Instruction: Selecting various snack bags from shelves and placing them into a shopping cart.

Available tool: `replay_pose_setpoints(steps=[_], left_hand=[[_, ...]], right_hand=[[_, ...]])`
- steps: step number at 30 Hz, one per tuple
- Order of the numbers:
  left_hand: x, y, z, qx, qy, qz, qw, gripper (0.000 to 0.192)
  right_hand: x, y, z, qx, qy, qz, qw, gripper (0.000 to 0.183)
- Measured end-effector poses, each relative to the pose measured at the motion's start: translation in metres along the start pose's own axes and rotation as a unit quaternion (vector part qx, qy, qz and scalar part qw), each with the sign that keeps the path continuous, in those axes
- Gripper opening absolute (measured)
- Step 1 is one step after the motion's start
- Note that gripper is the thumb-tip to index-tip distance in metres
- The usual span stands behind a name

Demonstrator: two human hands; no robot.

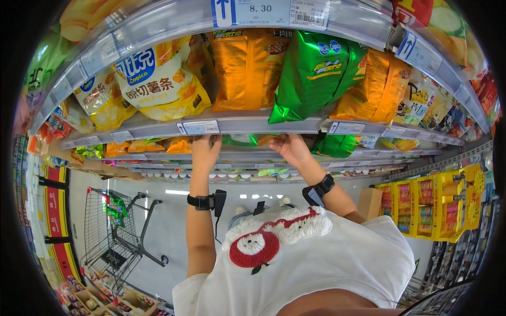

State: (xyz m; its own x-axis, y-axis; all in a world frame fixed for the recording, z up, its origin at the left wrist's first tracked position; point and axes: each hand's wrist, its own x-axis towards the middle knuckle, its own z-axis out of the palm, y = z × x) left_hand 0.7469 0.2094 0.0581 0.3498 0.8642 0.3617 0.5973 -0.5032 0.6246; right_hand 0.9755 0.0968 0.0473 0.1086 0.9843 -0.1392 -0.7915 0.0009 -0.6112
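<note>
My left hand (206, 147) reaches in under the front edge of a shelf (257, 125), and its fingertips are hidden behind that edge. My right hand (291, 149) is at the same level farther right, with its fingers bent beside an orange snack bag (265, 138). Between the hands, part of a green snack bag (239, 139) shows on the lower shelf. Whether either hand grips a bag cannot be made out. On the shelf above, a green chip bag (308, 77) leans over the front edge, beside an orange chip bag (248, 71).
White and yellow snack bags (166, 81) stand at upper left, another orange bag (375, 85) at right. Behind at left is a wire shopping cart (112, 233) holding green bags (115, 208). A yellow display rack (433, 205) and a cardboard box (369, 202) stand at right.
</note>
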Motion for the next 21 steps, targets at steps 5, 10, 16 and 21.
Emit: replay_pose_setpoints(steps=[5,10,16,21], left_hand=[[-0.018,0.007,0.004,-0.15,0.022,0.029,0.988,0.016],[-0.03,0.01,0.013,-0.224,0.002,-0.035,0.974,0.015],[-0.058,-0.001,0.049,-0.271,-0.046,-0.04,0.961,0.012],[-0.146,-0.04,0.117,-0.519,-0.085,-0.204,0.825,0.013]], right_hand=[[-0.012,0.012,-0.01,0.009,-0.068,0.041,0.997,0.026],[-0.021,0.018,-0.016,-0.031,-0.122,0.078,0.989,0.023],[-0.027,0.03,-0.027,-0.105,-0.135,0.129,0.977,0.024],[-0.041,0.064,-0.049,-0.259,-0.13,0.233,0.928,0.028]])
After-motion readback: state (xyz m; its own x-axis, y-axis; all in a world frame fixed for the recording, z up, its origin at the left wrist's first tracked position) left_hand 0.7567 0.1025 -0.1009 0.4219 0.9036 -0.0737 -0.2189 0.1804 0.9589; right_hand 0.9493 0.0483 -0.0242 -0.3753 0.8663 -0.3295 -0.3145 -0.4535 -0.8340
